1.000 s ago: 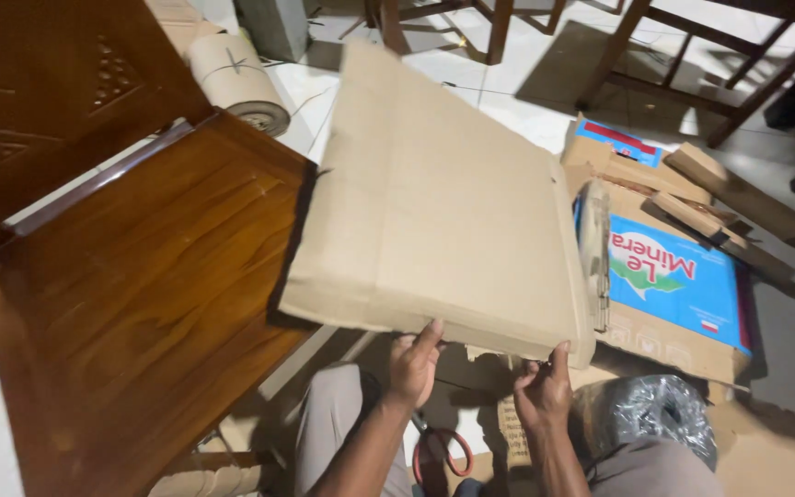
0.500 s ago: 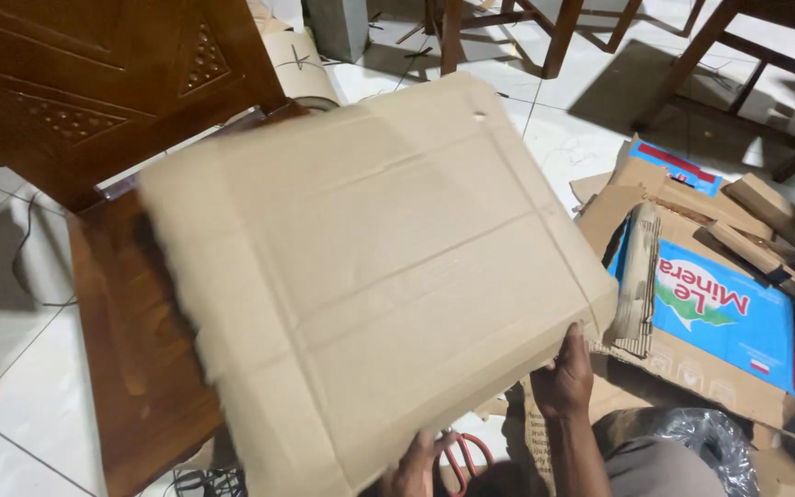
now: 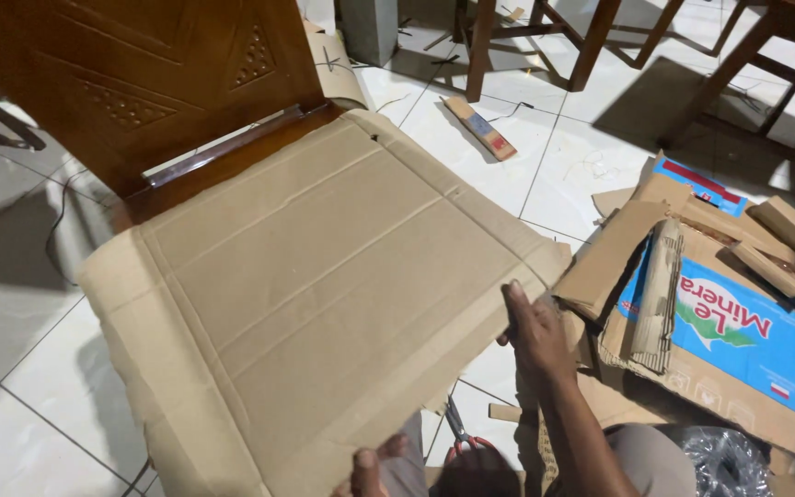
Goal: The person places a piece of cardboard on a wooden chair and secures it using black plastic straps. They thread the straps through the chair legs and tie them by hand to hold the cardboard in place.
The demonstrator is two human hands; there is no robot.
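Nearest, the left hand, mostly cut off by the frame edge, grips the cardboard sheet's near edge; the right hand clasps its right edge. The sheet hides the wooden chair's seat. Scissors peek out beneath.

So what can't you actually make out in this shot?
- Chair seat: head view, covered by the cardboard sheet.
- Left hand: cut off by the bottom edge; its grip unclear.
- Scissors: mostly hidden behind the sheet and the person's knee.
- Right hand: its fingertips hidden under the sheet's edge.
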